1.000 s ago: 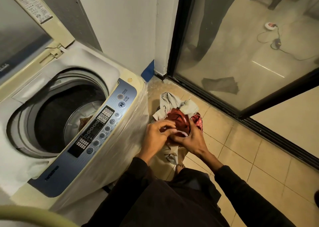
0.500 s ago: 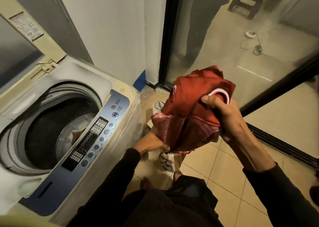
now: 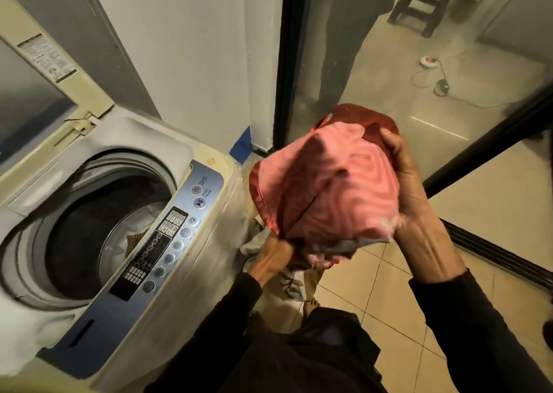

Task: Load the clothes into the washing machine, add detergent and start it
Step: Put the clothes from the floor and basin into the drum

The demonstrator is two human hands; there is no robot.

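Nearest the camera, two dark sleeves reach forward over the tiled floor [image 3: 389,297]. The right hand [image 3: 408,183] is raised, its fingers curled round the far side of a bundle of red and pink clothes [image 3: 326,186], which it holds in the air to the right of the washing machine [image 3: 179,288] and not yet over its opening. The left hand [image 3: 273,259] is lower, under the hanging end of the bundle; it appears to grip cloth there, though its fingers are hidden. Below it a pale garment [image 3: 291,286] lies on the floor just beside the machine's wrapped side. The machine stands with its lid [image 3: 57,72] raised, the control panel [image 3: 167,237] along its near edge, and the drum [image 3: 98,228] open with a little cloth showing inside. Farther off, a glass sliding door [image 3: 374,63] shows a room with a dark stool [image 3: 425,3] and a cable [image 3: 440,78] on the floor.
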